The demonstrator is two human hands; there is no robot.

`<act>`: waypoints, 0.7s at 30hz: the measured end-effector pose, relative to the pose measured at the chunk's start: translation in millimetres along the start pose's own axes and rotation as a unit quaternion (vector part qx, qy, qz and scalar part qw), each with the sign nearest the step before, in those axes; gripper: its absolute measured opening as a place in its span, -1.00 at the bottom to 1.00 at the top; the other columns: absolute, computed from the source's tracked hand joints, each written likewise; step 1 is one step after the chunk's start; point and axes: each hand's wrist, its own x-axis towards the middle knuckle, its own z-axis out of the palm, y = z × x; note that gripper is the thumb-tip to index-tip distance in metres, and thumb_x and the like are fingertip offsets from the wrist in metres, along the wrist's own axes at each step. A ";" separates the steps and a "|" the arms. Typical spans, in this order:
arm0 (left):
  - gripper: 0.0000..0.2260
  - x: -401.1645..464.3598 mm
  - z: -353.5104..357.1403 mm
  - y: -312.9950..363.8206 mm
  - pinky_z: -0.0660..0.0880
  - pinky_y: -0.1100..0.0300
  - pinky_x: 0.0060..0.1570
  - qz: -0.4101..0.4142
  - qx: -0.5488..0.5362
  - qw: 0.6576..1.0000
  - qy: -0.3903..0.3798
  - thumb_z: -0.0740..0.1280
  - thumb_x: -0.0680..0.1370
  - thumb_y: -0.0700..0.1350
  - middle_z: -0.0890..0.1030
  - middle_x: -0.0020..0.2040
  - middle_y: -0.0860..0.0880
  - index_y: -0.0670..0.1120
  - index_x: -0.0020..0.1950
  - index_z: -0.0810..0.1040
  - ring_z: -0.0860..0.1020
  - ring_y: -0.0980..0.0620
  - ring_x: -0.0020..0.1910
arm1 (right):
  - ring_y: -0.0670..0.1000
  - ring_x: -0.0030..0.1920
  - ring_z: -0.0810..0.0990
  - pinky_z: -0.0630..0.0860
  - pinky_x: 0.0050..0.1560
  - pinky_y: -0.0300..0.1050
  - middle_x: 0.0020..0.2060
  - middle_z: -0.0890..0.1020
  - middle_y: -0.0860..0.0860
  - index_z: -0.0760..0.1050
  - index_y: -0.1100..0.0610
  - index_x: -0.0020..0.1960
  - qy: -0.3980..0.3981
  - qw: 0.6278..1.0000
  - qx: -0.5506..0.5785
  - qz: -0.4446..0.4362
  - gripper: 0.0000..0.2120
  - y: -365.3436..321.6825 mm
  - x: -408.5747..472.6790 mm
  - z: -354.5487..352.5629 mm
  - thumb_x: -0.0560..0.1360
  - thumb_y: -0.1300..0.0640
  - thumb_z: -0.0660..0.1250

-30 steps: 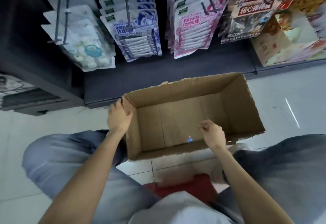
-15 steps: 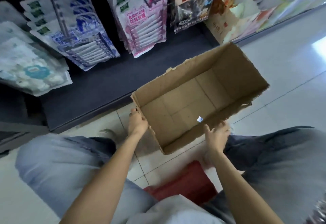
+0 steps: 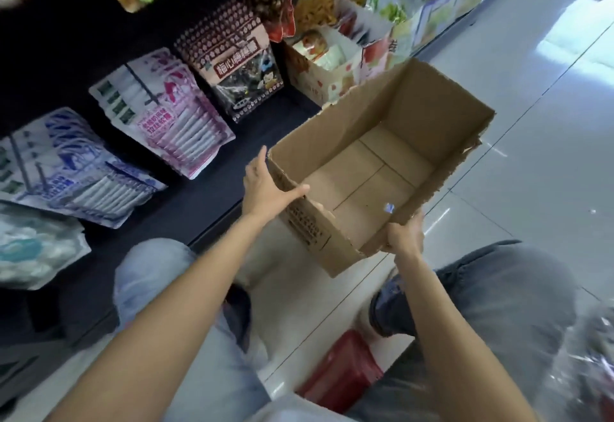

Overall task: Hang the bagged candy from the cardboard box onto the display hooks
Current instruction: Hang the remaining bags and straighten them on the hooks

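The open cardboard box (image 3: 372, 142) is lifted off the floor and tilted, with only a small scrap (image 3: 388, 208) on its bottom. My left hand (image 3: 265, 185) holds its near left corner, thumb along the short wall. My right hand (image 3: 406, 234) grips the near long wall from below. Bagged candy hangs on the display hooks to the left: blue-and-white bags (image 3: 76, 169), pink bags (image 3: 172, 119) and dark brown bags (image 3: 239, 66).
The black shelf base (image 3: 186, 209) runs along the left. A printed carton of snacks (image 3: 319, 79) stands on the floor behind the box. White tiled floor (image 3: 531, 162) spreads to the right. A red stool (image 3: 342, 371) sits between my knees.
Both hands have raised the box and swung it to the right, away from the shelf. My view has turned right, so the hanging bags have slid left.
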 end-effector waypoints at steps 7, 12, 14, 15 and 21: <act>-0.35 115.8 15.8 122.6 0.39 0.03 0.19 0.092 0.099 0.991 -0.018 0.29 0.47 0.30 0.37 0.41 -0.04 0.07 0.47 0.23 0.39 -0.07 0.33 | 0.16 -0.03 0.48 0.46 0.04 -0.01 -0.05 0.41 0.07 -0.06 -0.05 0.55 0.059 0.995 0.078 -0.007 -0.29 -51.1 69.7 -50.9 0.51 0.29 0.15; -0.48 223.8 65.6 205.1 0.42 0.08 -0.04 0.164 0.234 0.950 -0.124 0.15 0.53 0.32 0.56 0.14 -0.08 -0.09 0.18 0.51 0.51 -0.11 0.13 | 0.28 0.11 0.49 0.41 0.16 0.11 0.11 0.55 0.19 -0.02 -0.08 0.53 0.144 0.988 0.056 -0.018 -0.30 -90.7 158.0 -84.9 0.48 0.26 0.17; -0.52 249.9 85.1 229.6 0.31 0.13 -0.31 0.204 0.296 0.924 -0.134 0.12 0.54 0.33 0.50 -0.17 -0.04 -0.09 -0.12 0.43 0.48 -0.07 -0.14 | 0.31 0.12 0.49 0.40 0.16 0.13 0.16 0.55 0.21 -0.01 -0.05 0.53 0.160 0.986 0.036 -0.017 -0.31 -98.2 181.0 -94.4 0.50 0.28 0.16; -0.55 258.0 92.8 240.1 0.27 0.14 -0.35 0.223 0.314 0.914 -0.125 0.12 0.54 0.32 0.46 -0.24 -0.02 -0.08 -0.15 0.38 0.45 -0.05 -0.21 | 0.31 0.12 0.49 0.40 0.16 0.12 0.19 0.54 0.21 -0.02 -0.04 0.53 0.164 0.986 0.027 -0.016 -0.32 -101.1 187.6 -102.1 0.51 0.28 0.16; -0.70 261.9 130.2 295.5 0.38 0.10 -0.10 0.294 0.294 0.893 -0.170 0.18 0.62 0.03 0.61 0.03 -0.08 -0.12 0.21 0.51 0.54 -0.12 0.05 | 0.27 0.19 0.49 0.42 0.20 0.14 0.40 0.41 0.08 -0.03 -0.13 0.52 0.155 0.988 0.007 0.014 -0.30 -131.3 197.3 -179.4 0.50 0.27 0.15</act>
